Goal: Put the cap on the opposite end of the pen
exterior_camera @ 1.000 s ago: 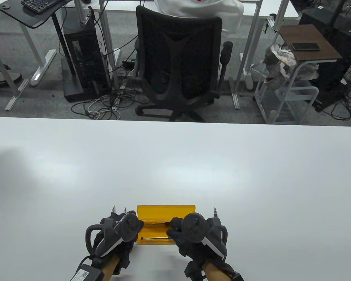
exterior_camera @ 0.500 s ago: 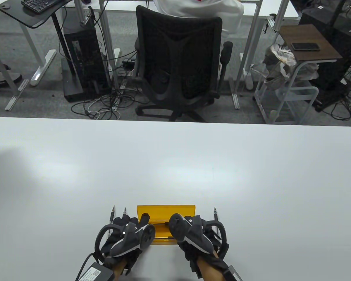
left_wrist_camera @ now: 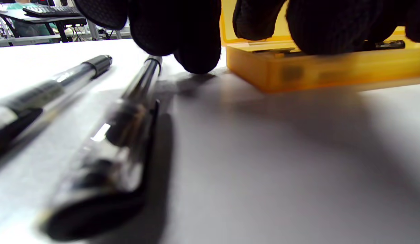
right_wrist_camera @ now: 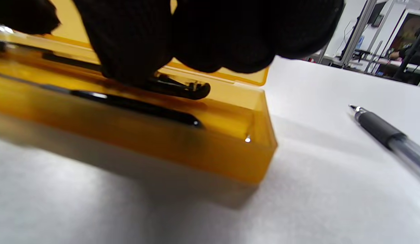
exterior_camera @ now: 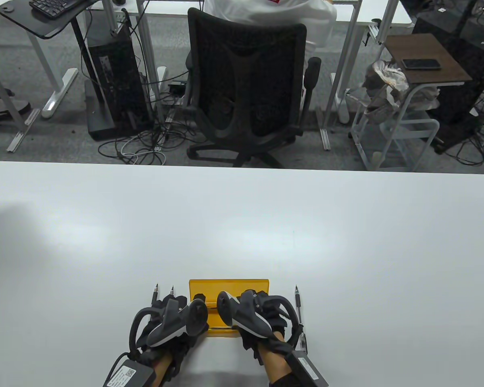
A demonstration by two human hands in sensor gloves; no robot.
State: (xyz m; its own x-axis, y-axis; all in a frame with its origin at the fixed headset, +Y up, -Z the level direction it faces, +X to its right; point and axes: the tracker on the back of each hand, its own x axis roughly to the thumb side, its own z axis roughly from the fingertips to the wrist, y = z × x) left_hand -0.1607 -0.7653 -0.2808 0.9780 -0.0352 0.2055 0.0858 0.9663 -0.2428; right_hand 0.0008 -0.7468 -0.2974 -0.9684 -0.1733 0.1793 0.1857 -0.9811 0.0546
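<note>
An open yellow pen box [exterior_camera: 228, 287] lies near the table's front edge, with two black pens inside. My right hand [exterior_camera: 246, 310] reaches into it; its fingers [right_wrist_camera: 128, 51] close over the far pen [right_wrist_camera: 182, 88], whose clipped cap end sticks out beneath them. A second pen [right_wrist_camera: 135, 106] lies in front of it in the box [right_wrist_camera: 210, 152]. My left hand [exterior_camera: 177, 318] is at the box's left end [left_wrist_camera: 315, 71]; one fingertip [left_wrist_camera: 196, 54] touches the table, the others lie over the box. Whether it grips anything is hidden.
Two uncapped pens [exterior_camera: 156, 294] [exterior_camera: 171, 293] lie side by side left of the box, close under my left wrist [left_wrist_camera: 104, 142]. Another pen [exterior_camera: 297, 306] [right_wrist_camera: 382, 130] lies right of the box. The white table [exterior_camera: 242, 225] stretches beyond; an office chair [exterior_camera: 246, 80] stands behind it.
Both hands have closed in over the box and tilted inward. The right hand has slid left onto the far pen in the box. The box's lid stands open as before.
</note>
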